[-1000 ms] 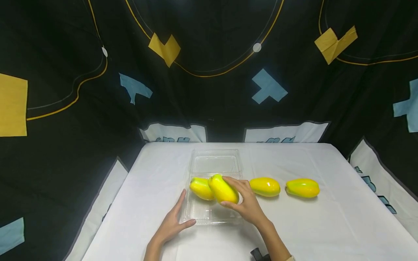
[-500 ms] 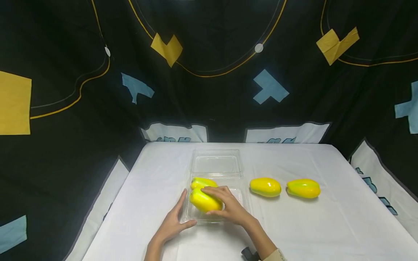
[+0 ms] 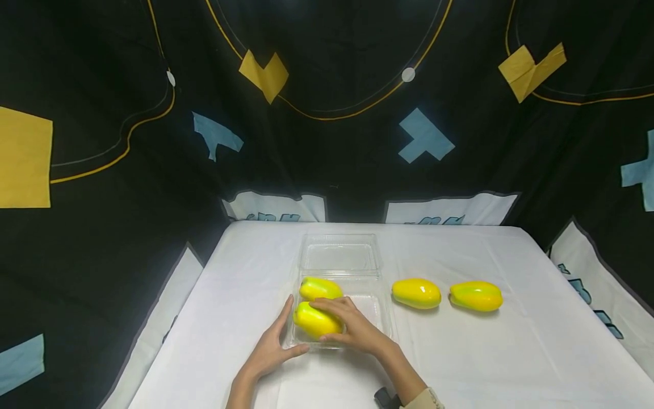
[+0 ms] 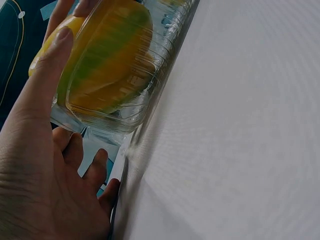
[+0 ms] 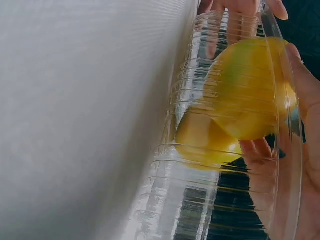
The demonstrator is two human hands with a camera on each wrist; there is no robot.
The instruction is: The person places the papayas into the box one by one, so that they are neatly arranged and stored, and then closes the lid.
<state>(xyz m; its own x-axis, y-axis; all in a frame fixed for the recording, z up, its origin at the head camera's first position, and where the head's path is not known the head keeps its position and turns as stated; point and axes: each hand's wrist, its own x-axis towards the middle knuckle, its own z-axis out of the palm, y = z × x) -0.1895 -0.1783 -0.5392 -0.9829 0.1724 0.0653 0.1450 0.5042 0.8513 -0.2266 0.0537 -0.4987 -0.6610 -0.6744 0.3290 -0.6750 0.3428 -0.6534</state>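
In the head view my right hand [image 3: 355, 329] grips a yellow-green papaya [image 3: 314, 321] from its right side, thumb in front and fingers over the top. This papaya lies in the near left part of a clear plastic clamshell box [image 3: 380, 318]. Just behind it a second papaya [image 3: 320, 288] rests in the same tray. My left hand [image 3: 271, 349] stands at the box's front left corner, fingers straight along the side and thumb spread toward the front. In the left wrist view that thumb [image 4: 55, 65] lies by the rim. The right wrist view shows both papayas through the ribbed wall.
Two more papayas [image 3: 416, 293] [image 3: 476, 296] lie on the white table [image 3: 511, 352] to the right of the box. The box's lid [image 3: 338, 253] is folded back flat behind the tray. A dark curtain [image 3: 327, 165] hangs beyond the table.
My right hand has carried its papaya left and toward me, down into the tray in front of the other papaya. My left hand has stayed beside the box.
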